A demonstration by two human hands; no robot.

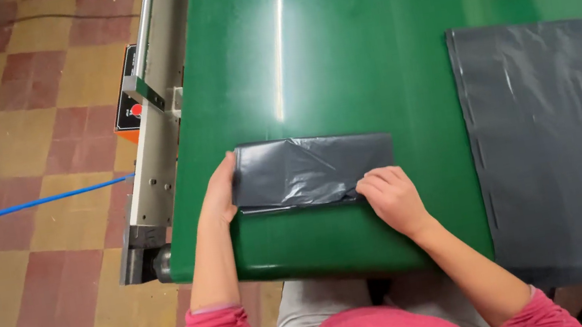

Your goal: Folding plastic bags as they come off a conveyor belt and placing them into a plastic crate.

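A folded dark grey plastic bag [311, 169] lies on the green belt [335, 47] near its front edge. My left hand [219, 193] rests against the bag's left edge, fingers flat along it. My right hand [392, 198] presses on the bag's lower right corner with fingers curled over the fold. To the right, apart from both hands, a stack of flat dark grey plastic bags [557, 145] lies spread out on the belt.
A metal side rail [158, 122] with an orange and black control box [129, 113] runs along the belt's left edge. A blue hose [18, 207] crosses the red and tan tiled floor [1, 100] on the left.
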